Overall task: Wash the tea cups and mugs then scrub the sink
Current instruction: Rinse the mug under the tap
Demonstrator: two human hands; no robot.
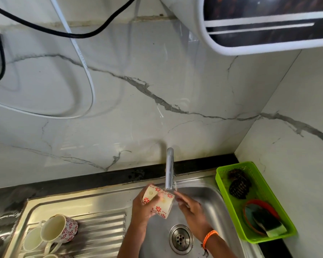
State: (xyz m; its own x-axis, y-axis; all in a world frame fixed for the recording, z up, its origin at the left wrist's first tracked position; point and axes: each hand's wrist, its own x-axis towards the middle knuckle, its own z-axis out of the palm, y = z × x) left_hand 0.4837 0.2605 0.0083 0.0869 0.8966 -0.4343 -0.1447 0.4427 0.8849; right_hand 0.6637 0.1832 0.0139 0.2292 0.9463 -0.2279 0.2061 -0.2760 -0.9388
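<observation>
Over the basin of the steel sink (215, 203), just under the spout of the chrome tap (169, 169), the left hand (142, 208) gripped a cream mug (158, 201) patterned with red flowers, its fingers and thumb curled round the mug's wall. The mug lay tipped on its side, with its base turned toward the upper left and its mouth toward the lower right, facing the other hand. The right hand (191, 209) reached in from the right with its fingers stretched out fairly straight, the fingertips at the rim of the mug, right by the tap's outlet; it grasped nothing, and motion blur hid whether the fingertips actually touched the rim. A thin run of water showed at the spout, beside those fingers. An orange braided band (209, 237) circled the right wrist. Below the hands sat the round drain (180, 239) in the floor of the basin. On the ribbed draining board (101, 231) to the left, other mugs (59, 229) of the same flowered pattern lay on their sides, close together, mouths toward the camera. To the right of the sink, on the dark counter, stood a green plastic basket (220, 180); inside it lay a dark scouring pad (238, 185) toward the back and a green-and-white sponge (269, 226) resting in an orange-rimmed dish toward the front. Behind the tap rose a marble-veined wall (119, 108), with a black cable (45, 28) and a white cable (82, 64) hanging across it.
</observation>
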